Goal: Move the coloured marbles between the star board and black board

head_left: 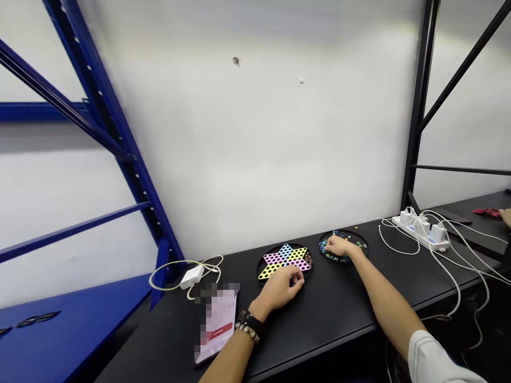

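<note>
Carefully now: your left hand [281, 287] rests at the near edge of the Chinese checkers board [273, 259], well apart from your right hand [339, 246], spread over marbles [329, 254] in the round black tray [348, 232] just beside it. You cannot tell whether either hand grips a marble. A knock to either rim could scatter marbles across the black table [343, 319], and white cables [455, 266] from the power strip [423, 231] could snag a sleeve. Beyond stand a white wall [247, 149], blue steel shelving [91, 159], and another person's hand [507, 215] far right.
</note>
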`<state>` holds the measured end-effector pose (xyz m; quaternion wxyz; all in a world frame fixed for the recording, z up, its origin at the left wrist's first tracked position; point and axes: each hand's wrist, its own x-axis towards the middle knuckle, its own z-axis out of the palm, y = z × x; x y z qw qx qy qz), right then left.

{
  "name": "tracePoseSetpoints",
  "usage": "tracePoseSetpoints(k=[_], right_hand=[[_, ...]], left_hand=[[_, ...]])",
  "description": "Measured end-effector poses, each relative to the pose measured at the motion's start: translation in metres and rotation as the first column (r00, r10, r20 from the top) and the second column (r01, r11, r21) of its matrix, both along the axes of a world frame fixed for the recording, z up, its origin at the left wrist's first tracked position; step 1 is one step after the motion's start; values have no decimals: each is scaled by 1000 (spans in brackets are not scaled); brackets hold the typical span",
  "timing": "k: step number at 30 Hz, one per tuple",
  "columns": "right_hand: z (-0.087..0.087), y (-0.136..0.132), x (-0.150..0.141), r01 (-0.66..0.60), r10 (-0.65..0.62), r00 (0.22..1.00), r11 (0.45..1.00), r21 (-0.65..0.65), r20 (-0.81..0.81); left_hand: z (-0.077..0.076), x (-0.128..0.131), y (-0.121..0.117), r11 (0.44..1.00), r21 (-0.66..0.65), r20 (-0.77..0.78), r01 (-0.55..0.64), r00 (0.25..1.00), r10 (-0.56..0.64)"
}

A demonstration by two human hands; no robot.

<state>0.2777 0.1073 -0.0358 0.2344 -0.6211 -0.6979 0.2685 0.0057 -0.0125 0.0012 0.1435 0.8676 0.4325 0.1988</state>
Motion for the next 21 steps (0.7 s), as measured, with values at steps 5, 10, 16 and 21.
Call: tracePoseSetpoints(k=[5, 10, 16, 21], right_hand=[[18, 1, 18, -40, -14, 757, 997, -68, -654], [29, -1, 24, -5, -109, 495, 992, -128, -862], [30, -10, 44, 410, -339, 857, 905, 115, -389], [20, -16, 89, 393, -397, 916, 917, 64, 61]], left_hand=[[3, 1, -2, 1000, -4, -11, -5, 1000, 5], [3, 1, -2, 1000, -1, -4, -5, 1000, 5], [0, 0, -1, 1000, 16, 8, -3, 1000, 3], [0, 0, -1, 1000, 18, 11, 1, 1000, -1]])
